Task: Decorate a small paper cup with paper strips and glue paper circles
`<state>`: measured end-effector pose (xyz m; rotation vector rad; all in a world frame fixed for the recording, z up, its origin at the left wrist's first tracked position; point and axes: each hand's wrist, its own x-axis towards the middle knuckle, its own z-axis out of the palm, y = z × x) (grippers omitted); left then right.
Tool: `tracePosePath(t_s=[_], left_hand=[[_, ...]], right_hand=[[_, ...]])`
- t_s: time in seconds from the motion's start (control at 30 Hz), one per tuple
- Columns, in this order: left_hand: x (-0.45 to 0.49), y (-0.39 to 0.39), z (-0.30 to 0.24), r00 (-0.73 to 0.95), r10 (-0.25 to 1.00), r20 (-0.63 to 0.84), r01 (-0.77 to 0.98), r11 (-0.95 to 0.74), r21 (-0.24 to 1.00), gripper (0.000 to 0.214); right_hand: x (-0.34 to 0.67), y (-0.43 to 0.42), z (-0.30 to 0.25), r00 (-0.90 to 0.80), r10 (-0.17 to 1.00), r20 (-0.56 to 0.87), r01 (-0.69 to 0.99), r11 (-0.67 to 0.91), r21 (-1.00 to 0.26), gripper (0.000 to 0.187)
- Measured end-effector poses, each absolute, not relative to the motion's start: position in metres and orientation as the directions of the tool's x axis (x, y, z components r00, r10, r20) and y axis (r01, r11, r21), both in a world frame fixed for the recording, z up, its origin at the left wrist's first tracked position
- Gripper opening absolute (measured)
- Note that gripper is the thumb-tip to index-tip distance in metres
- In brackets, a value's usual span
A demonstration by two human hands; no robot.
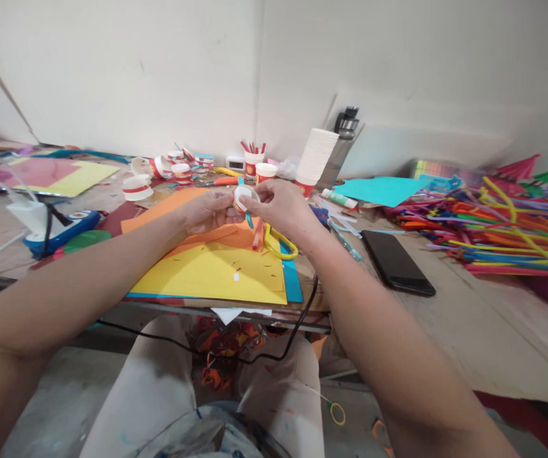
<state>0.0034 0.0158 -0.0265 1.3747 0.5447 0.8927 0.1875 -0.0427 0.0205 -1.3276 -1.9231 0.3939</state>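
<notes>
On a cluttered brown table [474,331], beyond a flat rectangular yellow paper sheet [207,277], the bare left hand [208,211] and right hand [284,205] meet, fingers of both pinched on a small round white piece [243,198] between them, narrow teal strips [249,221] poking out above and below.

Craft workshop: coloured paper [207,277], pipe cleaners [498,235]

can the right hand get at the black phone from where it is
Probably yes: nothing covers the black phone, lying to the right of the right hand, though that hand is holding the small white round piece.
</notes>
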Motion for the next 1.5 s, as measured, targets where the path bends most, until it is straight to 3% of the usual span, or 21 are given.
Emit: tracePosePath(t_s=[0.17,0.57,0.87,1.1,1.5], left_hand=[[0.002,0.019,-0.029,0.563,0.805,0.189,-0.178,-0.106,0.978,0.047],[0.002,0.017,-0.027,0.579,0.802,0.149,-0.208,-0.031,0.978,0.046],[0.003,0.009,-0.021,0.582,0.801,0.139,-0.208,-0.019,0.978,0.042],[0.002,0.012,-0.025,0.588,0.792,0.162,-0.23,-0.028,0.973,0.054],[0.003,0.014,-0.027,0.589,0.779,0.217,-0.232,-0.094,0.968,0.046]], right_hand=[[0.187,-0.043,0.021,-0.196,0.879,0.435,0.681,0.441,-0.585,0.03],[0.186,-0.045,0.022,-0.208,0.87,0.446,0.683,0.456,-0.571,0.027],[0.188,-0.045,0.02,-0.189,0.895,0.403,0.667,0.418,-0.617,0.032],[0.188,-0.045,0.018,-0.202,0.886,0.417,0.657,0.438,-0.614,0.03],[0.19,-0.041,0.015,-0.2,0.884,0.424,0.648,0.443,-0.619,0.029]])
